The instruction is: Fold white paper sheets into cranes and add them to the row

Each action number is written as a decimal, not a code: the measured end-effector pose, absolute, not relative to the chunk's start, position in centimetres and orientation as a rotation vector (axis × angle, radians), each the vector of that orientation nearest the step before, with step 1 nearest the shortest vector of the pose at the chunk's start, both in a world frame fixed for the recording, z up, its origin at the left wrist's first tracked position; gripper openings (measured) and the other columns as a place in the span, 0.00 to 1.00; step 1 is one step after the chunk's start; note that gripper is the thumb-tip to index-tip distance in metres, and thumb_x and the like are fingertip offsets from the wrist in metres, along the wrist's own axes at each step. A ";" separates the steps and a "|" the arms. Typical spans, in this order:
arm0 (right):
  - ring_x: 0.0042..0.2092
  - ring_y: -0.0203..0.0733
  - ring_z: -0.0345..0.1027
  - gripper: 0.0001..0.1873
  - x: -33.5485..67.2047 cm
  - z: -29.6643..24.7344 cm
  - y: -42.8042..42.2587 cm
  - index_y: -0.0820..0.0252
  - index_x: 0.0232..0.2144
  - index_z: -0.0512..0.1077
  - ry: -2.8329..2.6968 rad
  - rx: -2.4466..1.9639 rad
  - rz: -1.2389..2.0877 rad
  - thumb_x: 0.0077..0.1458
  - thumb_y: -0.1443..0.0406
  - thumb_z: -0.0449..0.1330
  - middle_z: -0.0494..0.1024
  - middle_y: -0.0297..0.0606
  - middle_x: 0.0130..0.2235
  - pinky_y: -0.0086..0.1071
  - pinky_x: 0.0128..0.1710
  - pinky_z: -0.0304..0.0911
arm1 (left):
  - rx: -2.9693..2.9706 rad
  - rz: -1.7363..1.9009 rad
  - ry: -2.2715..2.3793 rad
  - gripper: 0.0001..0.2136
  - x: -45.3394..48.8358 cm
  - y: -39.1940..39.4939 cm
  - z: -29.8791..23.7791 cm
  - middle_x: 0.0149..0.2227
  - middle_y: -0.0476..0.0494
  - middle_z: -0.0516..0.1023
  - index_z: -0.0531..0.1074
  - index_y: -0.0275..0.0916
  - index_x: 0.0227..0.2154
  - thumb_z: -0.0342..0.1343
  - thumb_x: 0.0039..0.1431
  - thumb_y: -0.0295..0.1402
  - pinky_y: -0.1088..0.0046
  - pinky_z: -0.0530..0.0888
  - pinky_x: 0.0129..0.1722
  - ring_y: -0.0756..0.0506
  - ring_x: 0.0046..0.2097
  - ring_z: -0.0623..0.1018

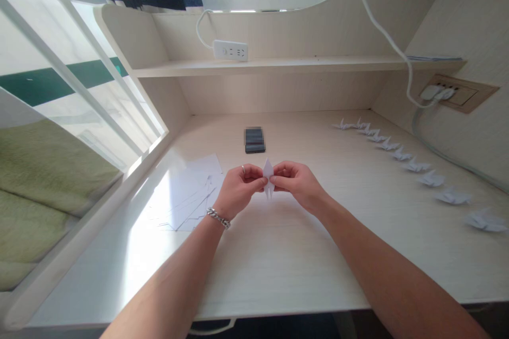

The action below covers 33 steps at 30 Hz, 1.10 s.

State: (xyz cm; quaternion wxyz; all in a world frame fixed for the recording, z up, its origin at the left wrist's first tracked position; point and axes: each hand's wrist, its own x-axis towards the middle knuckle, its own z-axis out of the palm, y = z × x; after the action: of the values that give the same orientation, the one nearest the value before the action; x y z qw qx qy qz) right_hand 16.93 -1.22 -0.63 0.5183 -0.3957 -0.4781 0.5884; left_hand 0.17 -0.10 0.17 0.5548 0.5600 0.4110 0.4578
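Between my two hands is a small folded white paper (268, 169), a narrow diamond shape with its point up and a split lower end. My left hand (242, 184), with a ring and a chain bracelet, pinches its left edge. The right edge is pinched between the thumb and fingers of my right hand (295, 180). Both hands are just above the white desk (302, 254). Left of my left hand lie loose sheets and cut pieces of white paper (194, 169), partly in bright sunlight.
A dark device with a blurred top (254, 140) lies beyond my hands. Several folded paper cranes (417, 164) form a row along the right side. A power strip (230, 50) stands on the shelf (278, 66); a white cable (384, 29) hangs to the wall socket (457, 92). White rails (79, 77) border the left.
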 end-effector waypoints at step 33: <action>0.32 0.40 0.73 0.10 17.1 -0.7 -1.1 0.63 0.27 0.77 -1.234 -1.087 1.300 0.39 0.64 0.70 0.78 0.36 0.28 0.38 0.37 0.72 | 1.257 1.027 1.027 0.11 0.4 0.1 -0.3 0.29 0.41 0.80 0.78 0.32 0.30 0.67 0.45 0.34 0.66 0.77 0.38 0.47 0.32 0.78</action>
State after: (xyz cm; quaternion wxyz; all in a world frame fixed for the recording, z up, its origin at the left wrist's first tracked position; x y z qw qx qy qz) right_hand 17.14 -1.10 -0.73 0.4991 -0.4494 -0.5102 0.5372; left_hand 0.35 0.07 -0.26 0.5734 0.5361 0.4380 0.4381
